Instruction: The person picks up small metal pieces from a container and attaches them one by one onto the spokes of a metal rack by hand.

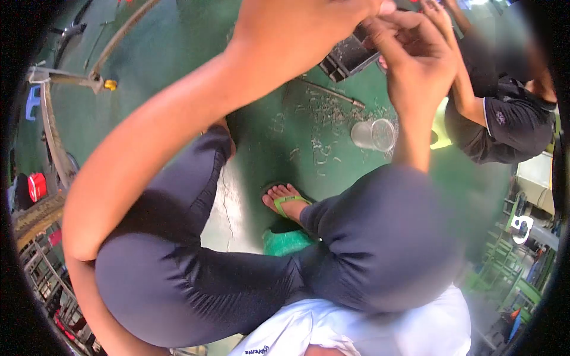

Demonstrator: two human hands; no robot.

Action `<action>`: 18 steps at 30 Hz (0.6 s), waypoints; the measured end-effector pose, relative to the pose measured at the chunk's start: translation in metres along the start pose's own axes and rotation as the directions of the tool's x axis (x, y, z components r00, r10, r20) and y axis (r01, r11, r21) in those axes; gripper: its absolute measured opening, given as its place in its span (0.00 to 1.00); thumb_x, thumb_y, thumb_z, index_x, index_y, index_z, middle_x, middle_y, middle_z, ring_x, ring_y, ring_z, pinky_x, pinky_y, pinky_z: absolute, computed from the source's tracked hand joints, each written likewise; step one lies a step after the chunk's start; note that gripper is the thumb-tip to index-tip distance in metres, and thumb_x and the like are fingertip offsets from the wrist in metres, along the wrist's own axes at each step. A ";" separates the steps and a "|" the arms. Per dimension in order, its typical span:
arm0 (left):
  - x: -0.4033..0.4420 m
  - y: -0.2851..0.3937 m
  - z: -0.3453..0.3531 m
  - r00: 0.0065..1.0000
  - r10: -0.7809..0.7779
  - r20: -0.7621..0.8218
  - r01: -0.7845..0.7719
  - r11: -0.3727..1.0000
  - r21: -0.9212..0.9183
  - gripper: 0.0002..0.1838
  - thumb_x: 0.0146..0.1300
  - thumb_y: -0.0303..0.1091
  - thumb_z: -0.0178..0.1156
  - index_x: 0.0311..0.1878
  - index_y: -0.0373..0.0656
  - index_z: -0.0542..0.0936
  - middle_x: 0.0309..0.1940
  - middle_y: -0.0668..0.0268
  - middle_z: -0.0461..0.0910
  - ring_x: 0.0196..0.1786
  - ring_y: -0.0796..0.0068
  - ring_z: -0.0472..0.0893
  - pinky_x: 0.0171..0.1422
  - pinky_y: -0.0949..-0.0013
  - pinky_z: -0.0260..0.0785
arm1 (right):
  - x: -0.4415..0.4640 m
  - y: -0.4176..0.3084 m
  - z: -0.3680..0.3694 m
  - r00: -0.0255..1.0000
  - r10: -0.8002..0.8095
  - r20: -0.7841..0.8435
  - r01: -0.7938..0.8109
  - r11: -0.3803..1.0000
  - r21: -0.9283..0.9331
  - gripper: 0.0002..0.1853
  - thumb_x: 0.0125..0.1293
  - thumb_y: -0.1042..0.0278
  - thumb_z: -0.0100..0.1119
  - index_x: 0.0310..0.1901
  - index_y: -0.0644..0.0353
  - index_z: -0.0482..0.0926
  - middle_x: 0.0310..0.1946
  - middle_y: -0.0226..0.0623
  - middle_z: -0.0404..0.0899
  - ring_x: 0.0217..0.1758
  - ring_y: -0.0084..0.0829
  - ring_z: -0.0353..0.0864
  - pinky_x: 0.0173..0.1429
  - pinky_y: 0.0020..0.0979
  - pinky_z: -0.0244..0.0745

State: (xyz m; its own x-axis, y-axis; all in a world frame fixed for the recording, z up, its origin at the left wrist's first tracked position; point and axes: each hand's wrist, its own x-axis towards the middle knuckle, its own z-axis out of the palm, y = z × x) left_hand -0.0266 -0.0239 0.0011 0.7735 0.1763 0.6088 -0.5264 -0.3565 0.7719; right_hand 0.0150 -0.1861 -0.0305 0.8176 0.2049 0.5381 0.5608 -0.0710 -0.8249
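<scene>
At the top edge my left hand [303, 26] and my right hand [420, 56] come together with fingertips almost touching. My left hand is seen from its back, its fingers mostly cut off or hidden and a thumb tip showing. The fingers of my right hand are curled into a pinch; whatever lies between them is too small or hidden to make out. Behind the hands, a black plastic bin [343, 62] stands on the floor. Below it lie a thin metal rod [332, 93] and scattered small clear scraps [323, 127]. A clear plastic cup [373, 135] rests beside my right forearm.
A person in a black shirt [516, 121] sits close by on the right, one arm reaching towards the bin. My sandalled foot [285, 200] is on the green floor [249, 145]. A metal frame with a yellow wheel [110, 85] stands at left, near a blue stool [33, 102].
</scene>
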 end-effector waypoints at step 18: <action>0.011 -0.012 -0.020 0.993 0.021 0.116 -0.012 0.997 -0.080 0.10 0.63 0.28 0.71 0.43 0.31 0.89 0.33 0.57 0.90 0.34 0.78 0.87 0.40 0.75 0.79 | -0.155 0.204 -0.016 0.589 0.697 0.409 -0.281 0.651 -0.705 0.12 0.56 0.67 0.70 0.40 0.63 0.90 0.39 0.52 0.89 0.43 0.49 0.90 0.54 0.44 0.84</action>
State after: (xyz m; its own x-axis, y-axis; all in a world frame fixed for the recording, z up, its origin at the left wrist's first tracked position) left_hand -0.0191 0.0004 0.0024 0.7977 0.0613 0.6000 -0.5624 -0.2837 0.7767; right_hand 0.0044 -0.2483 -0.2793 0.8188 0.4705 -0.3290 0.2279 -0.7923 -0.5659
